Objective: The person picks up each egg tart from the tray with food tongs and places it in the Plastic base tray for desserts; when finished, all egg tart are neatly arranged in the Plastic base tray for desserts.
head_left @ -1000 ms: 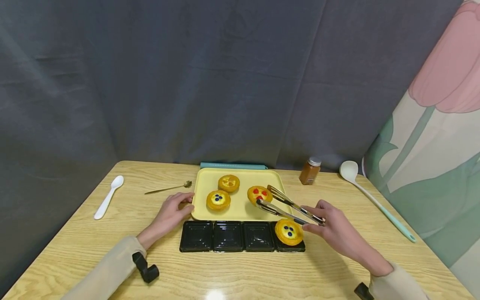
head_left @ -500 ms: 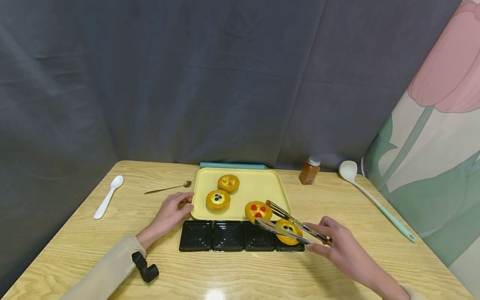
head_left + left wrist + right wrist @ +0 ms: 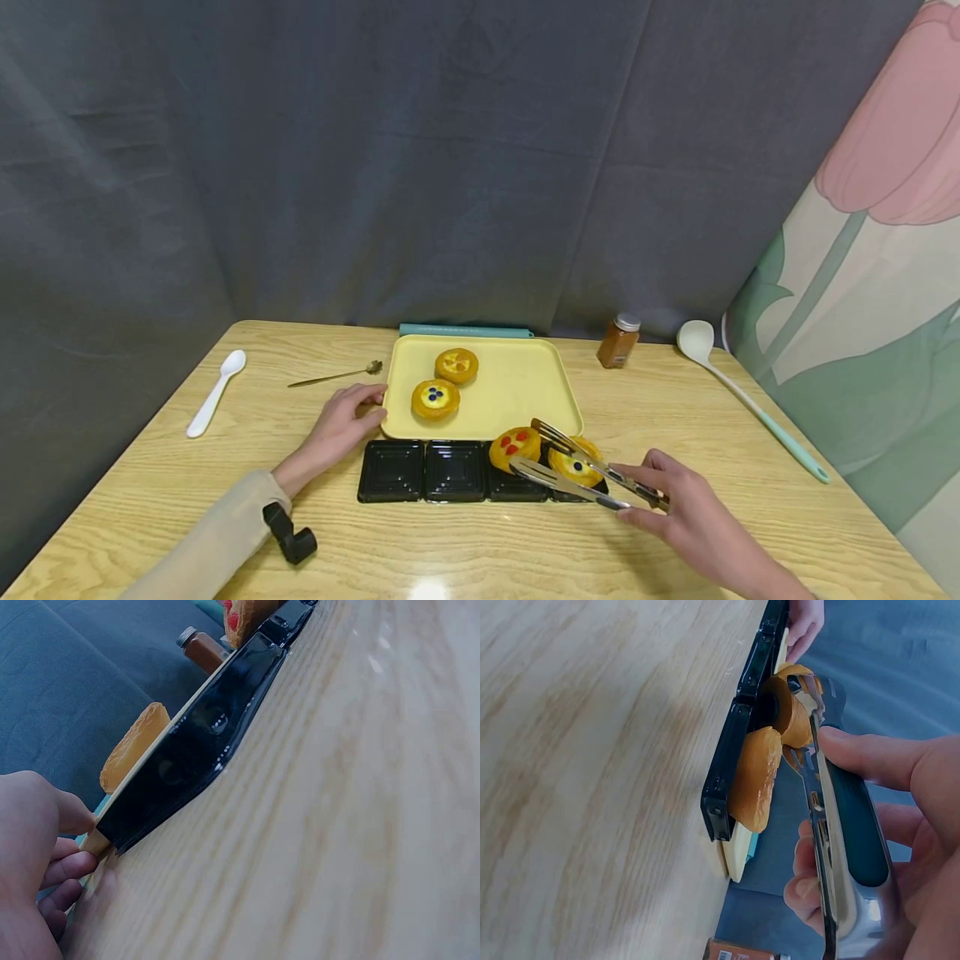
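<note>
My right hand [image 3: 693, 517] holds metal tongs [image 3: 851, 817] with dark grips. A tart with red fruit [image 3: 510, 443] tilts between the tong tips, low over the second compartment from the right of a black plastic tray [image 3: 393, 472]. A blueberry-topped tart [image 3: 573, 468] sits in the rightmost compartment, partly hidden by the tongs. Behind lies a yellow tray [image 3: 525, 367], bearing another blueberry tart [image 3: 435, 400] and a plain-looking yellow tart [image 3: 456, 365] on its left half. My left hand [image 3: 348, 425] pinches the yellow tray's left edge, thumb above and fingers below.
A white spoon [image 3: 217, 393] and a small gold spoon [image 3: 336, 377] lie on the left. Behind the yellow tray is a teal bar [image 3: 465, 331]. A brown-filled jar [image 3: 618, 342] and a long ladle [image 3: 750, 400] are on the right, before a dark curtain [image 3: 412, 167].
The right hand with the tongs has brought the red-fruit tart from the yellow tray toward me, over the black tray, where it now tilts. The left hand stays at the tray's edge.
</note>
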A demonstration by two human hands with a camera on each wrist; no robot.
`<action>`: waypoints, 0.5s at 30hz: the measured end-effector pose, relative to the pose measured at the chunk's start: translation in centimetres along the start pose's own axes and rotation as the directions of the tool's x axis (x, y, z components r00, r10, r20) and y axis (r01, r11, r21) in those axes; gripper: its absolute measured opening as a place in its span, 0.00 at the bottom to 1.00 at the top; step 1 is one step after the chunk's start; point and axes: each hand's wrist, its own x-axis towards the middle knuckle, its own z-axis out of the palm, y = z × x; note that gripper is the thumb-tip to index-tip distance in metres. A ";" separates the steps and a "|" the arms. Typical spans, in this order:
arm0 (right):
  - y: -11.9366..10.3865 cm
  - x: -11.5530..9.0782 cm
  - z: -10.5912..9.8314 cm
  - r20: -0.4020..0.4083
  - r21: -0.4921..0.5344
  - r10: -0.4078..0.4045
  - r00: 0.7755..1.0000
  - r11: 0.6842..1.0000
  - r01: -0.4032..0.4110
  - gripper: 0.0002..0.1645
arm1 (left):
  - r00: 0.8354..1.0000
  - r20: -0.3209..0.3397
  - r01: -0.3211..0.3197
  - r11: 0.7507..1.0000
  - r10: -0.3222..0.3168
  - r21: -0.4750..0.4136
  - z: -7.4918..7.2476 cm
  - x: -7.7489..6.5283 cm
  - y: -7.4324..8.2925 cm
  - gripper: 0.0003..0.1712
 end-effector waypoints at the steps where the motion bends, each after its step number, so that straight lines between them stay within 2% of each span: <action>1: 0.0 0.0 0.0 0.001 -0.002 0.006 1.000 1.000 -0.006 0.29 | 1.000 -0.001 -0.002 1.000 0.002 -0.001 0.0 0.0 0.0 0.26; 4: -0.1 -0.1 0.1 -0.007 -0.013 0.008 1.000 1.000 -0.008 0.29 | 1.000 -0.002 -0.005 1.000 0.005 -0.003 0.0 0.1 0.0 0.26; 10: -0.2 -0.2 0.3 -0.068 -0.031 -0.044 0.997 0.999 0.042 0.28 | 1.000 -0.005 -0.009 1.000 0.009 0.005 -0.1 0.0 0.0 0.26; 15: -0.2 -0.2 0.7 -0.057 -0.003 -0.032 0.998 0.999 0.032 0.28 | 1.000 -0.002 -0.007 1.000 0.007 0.004 0.1 0.1 -0.2 0.26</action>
